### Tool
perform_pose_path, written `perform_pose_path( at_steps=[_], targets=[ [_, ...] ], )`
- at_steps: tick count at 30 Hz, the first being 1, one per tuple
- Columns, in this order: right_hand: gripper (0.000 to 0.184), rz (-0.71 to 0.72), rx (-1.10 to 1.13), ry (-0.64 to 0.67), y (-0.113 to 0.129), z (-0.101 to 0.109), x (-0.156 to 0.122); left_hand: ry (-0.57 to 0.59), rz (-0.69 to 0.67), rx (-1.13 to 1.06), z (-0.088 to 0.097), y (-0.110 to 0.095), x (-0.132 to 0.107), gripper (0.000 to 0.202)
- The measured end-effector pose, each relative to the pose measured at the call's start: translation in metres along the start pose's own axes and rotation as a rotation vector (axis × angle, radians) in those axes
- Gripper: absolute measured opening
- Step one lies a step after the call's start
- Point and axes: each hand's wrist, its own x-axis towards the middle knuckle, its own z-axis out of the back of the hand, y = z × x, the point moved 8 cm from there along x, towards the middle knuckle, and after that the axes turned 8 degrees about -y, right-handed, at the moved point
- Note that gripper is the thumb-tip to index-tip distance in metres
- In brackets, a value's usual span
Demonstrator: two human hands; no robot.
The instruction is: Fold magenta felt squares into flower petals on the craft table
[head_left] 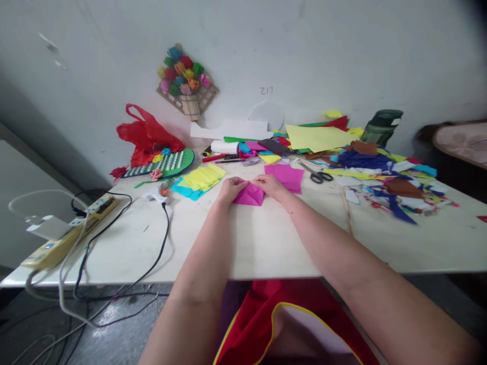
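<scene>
Between my two hands is a square of magenta paper (250, 195), with fold lines across it, just above or on the tabletop. My left hand (230, 189) pinches its left upper edge, and my right hand (269, 185) pinches the upper right edge, the fingertips of both close together. A second piece of magenta paper (289, 177) lies flat just behind my right hand. Left of my left hand, yellow paper (205, 176) rests on blue paper (187, 190). Black-handled scissors (318, 176) lie to the right.
A glue gun (158, 193) with a black cord and a yellow power strip (68, 235) sit at left. Behind are a red plastic bag (146, 134) and a green slipper-shaped board (167, 163). Scraps (403, 187) and a dark green bottle (381, 126) occupy the right.
</scene>
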Motion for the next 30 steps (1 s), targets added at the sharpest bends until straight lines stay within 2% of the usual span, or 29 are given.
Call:
perform_pose_path(
  at_steps=[6,11,17,20,22,26,28,30],
  targets=[
    [0.027,-0.126,-0.062,-0.093,-0.009,0.015,-0.002,-0.108,-0.07,0.067,0.007,0.004,0.009,0.029],
    [0.028,-0.173,-0.138,-0.133,-0.013,0.019,-0.001,-0.12,-0.076,0.122,0.007,0.005,0.011,0.028],
    [0.031,-0.165,-0.209,-0.142,-0.013,0.02,0.001,-0.164,-0.095,0.218,0.008,0.002,0.012,0.028],
    [0.025,-0.151,-0.225,-0.156,-0.014,0.02,0.002,-0.193,-0.106,0.253,0.008,0.001,0.013,0.026],
    [0.021,-0.105,-0.272,-0.199,-0.011,0.024,0.003,-0.209,-0.117,0.27,0.009,0.0,0.013,0.024],
    [0.027,0.111,-0.444,-0.319,0.009,0.03,0.001,-0.251,-0.101,0.31,0.013,0.0,0.012,0.017],
    [0.032,0.236,-0.501,-0.306,0.02,0.026,-0.001,-0.282,-0.077,0.332,0.015,0.001,0.012,0.016],
    [0.036,0.364,-0.544,-0.221,0.031,0.015,-0.004,-0.312,-0.053,0.35,0.018,0.002,0.012,0.017]
  ],
)
